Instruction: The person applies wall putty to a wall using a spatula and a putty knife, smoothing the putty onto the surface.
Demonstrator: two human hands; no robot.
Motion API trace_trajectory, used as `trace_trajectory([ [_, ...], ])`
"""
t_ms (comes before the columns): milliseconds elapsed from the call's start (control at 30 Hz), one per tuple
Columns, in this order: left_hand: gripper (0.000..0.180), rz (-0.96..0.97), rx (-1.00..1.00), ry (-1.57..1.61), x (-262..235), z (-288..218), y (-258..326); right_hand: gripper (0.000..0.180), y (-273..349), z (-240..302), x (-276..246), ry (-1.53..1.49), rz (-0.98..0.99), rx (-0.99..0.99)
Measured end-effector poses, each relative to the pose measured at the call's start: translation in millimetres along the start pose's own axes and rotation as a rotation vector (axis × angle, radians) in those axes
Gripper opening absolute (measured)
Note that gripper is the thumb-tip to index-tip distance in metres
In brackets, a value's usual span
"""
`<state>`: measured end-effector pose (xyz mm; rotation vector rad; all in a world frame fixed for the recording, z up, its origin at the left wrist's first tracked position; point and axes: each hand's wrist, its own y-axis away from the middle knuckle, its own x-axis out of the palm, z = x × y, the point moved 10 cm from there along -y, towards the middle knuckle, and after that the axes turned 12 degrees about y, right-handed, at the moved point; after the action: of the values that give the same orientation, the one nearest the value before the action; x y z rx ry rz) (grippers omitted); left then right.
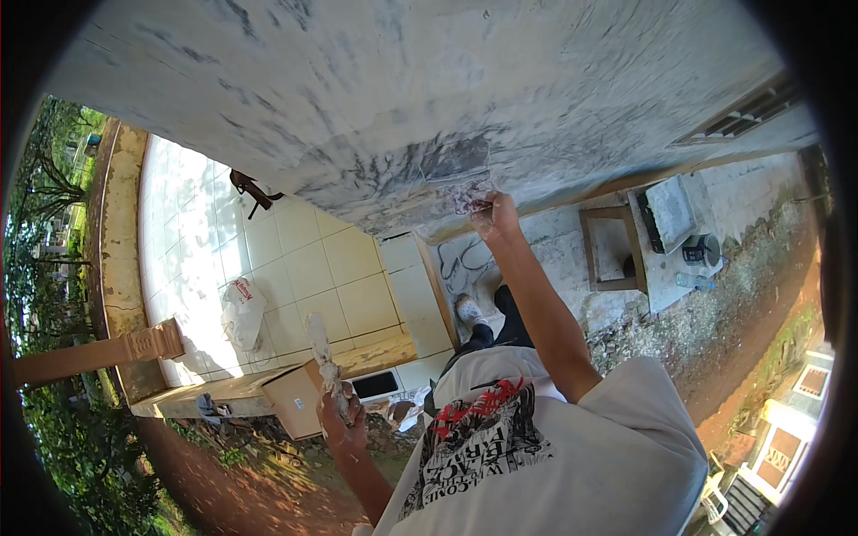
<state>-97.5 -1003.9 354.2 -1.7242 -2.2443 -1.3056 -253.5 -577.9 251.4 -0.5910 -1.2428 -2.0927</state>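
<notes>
My right hand (496,217) reaches up to the grey, streaked wall (357,134) with its fingers closed on a crumpled, whitish wad (466,196). The wad presses against the plaster just below a darker, damp-looking patch (454,159); whether it is cloth or plastic I cannot tell. Lower and to the left, away from the wall, my left hand (342,415) is wrapped round the handle of a plaster-caked putty knife (320,344), its pale blade pointing up. White smears mark the fingers of this hand.
At right, a low wooden bench (639,246) carries a plaster-smeared tray (670,213), a dark tub (702,250) and a clear bottle (695,281). Left lie porch tiles (304,259), a plastic bag (243,317), a cardboard box (297,399) and a dark stand-like object (253,192).
</notes>
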Motion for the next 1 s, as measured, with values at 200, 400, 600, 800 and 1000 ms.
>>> trace_trajectory([
  [200,0.034,0.05,-0.048,-0.012,6.0,6.2,-3.0,0.019,-70.4,-23.3,-79.1,0.04,-0.095,-0.039],
  [400,0.028,0.011,0.022,-0.017,8.3,-4.8,0.4,0.009,-38.6,6.8,-5.2,-0.024,-0.178,0.013],
  [600,0.035,0.134,0.065,0.061,32.8,-12.7,14.1,0.016,21.1,8.8,-4.5,0.007,0.012,-0.097],
  [800,0.038,0.145,0.055,-0.033,46.5,-14.1,14.7,0.025,-73.7,-29.2,-50.6,-0.041,-0.267,0.051],
  [1000,0.034,0.166,0.087,-0.03,49.2,-16.1,23.8,0.033,-5.7,23.2,47.8,-0.025,0.009,-0.033],
])
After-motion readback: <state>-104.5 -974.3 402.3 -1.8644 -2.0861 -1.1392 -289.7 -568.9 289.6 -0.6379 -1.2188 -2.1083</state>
